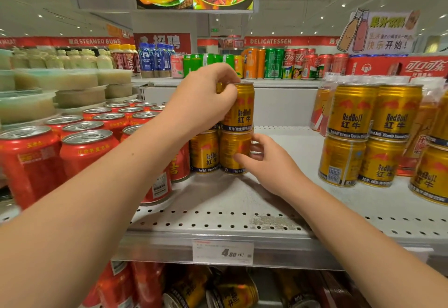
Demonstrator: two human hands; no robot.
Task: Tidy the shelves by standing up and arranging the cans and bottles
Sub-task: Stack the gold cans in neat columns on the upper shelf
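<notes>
Gold Red Bull cans stand stacked two high in the middle of the white perforated shelf (218, 213). My left hand (206, 99) grips the top of the upper gold can (242, 111) from its left side. That can sits upright on a lower gold can (230, 152). My right hand (266, 162) wraps its fingers around the right side of the lower can. Another lower gold can (204, 152) stands just left of it. Whatever stands behind my left hand is hidden.
Red cans (84, 152) crowd the shelf's left side. More stacked gold cans (371, 133) stand at the right, with bare shelf between. Tubs (55, 82) and assorted soda cans (274, 64) fill the higher back shelf. A price tag (223, 253) marks the front edge; cans lie below.
</notes>
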